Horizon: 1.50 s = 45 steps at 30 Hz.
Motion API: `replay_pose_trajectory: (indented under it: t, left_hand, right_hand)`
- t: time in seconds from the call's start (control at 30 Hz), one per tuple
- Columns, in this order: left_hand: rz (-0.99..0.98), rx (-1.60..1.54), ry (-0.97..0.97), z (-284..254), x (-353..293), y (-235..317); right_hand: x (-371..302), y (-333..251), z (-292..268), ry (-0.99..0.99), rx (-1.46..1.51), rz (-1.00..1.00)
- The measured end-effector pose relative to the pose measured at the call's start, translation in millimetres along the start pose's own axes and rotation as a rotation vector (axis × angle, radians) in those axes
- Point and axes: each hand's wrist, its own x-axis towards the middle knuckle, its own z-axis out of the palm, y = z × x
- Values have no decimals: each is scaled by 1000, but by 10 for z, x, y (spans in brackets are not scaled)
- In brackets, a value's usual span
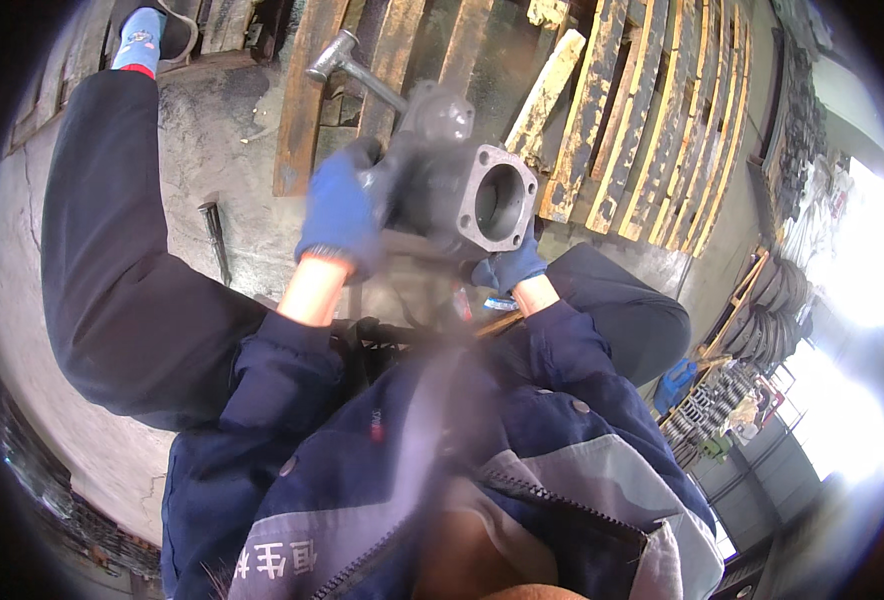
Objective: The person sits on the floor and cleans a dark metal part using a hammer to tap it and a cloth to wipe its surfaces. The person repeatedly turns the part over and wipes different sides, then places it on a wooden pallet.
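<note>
Held a dark grey metal casting (pixel 427 195) up in front of the torso, above the lap, between both hands. Had the square flange (pixel 473 205) facing up and right, one bolt hole per corner around a round bore (pixel 502 203). Saw lit grey wall near the bore's mouth, shadow deeper in; could not make out contents. Saw a smaller rounded end at the top, motion-blurred. Clamped the blue-gloved left hand (pixel 340 208) onto the casting's left side, fingers curled in against the metal; could not judge finger spread through the blur. Put the blue-gloved right hand (pixel 514 266) just under the flange, touching near the lower corner; could not tell whether clamped or only supporting, fingers mostly hidden. Noted a small blue-and-white item (pixel 500 303) by the right wrist. Spotted a hammer (pixel 337 58) just beyond the casting, head up and left over wooden slats (pixel 394 45), handle end hidden behind the casting. Saw a dark bar (pixel 215 240) on the floor left of the left hand. Picked out a blue container (pixel 674 383) far right; could not tell contents. Saw stacked dark rings (pixel 774 310) beyond.
</note>
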Motion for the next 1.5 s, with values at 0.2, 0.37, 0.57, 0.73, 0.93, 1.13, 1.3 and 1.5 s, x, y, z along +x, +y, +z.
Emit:
replay_pose_trajectory:
  t: [0.2,0.37,0.57,0.73,0.93,1.13,1.3,1.5]
  left_hand:
    - [-19,12,96,-225,-280,-92]
    - [-187,-138,140,-216,-67,-176]
    - [300,34,241,-62,47,-109]
    - [388,13,336,63,170,-246]
    - [401,-117,328,61,406,-261]
    - [363,-85,293,-33,439,-64]
    - [257,-292,152,-77,483,-3]
    - [238,-202,147,-162,627,-22]
  right_hand:
    - [-208,-262,-42,-212,-203,-207]
    - [-281,-336,43,-328,-337,-314]
    - [-254,-312,105,-387,-426,-371]
    - [-313,-328,-161,-413,18,-256]
    - [-409,53,-439,253,850,299]
    - [-801,1146,156,858,673,-26]
    - [-866,1422,929,855,662,-23]
    - [-806,813,1106,553,643,633]
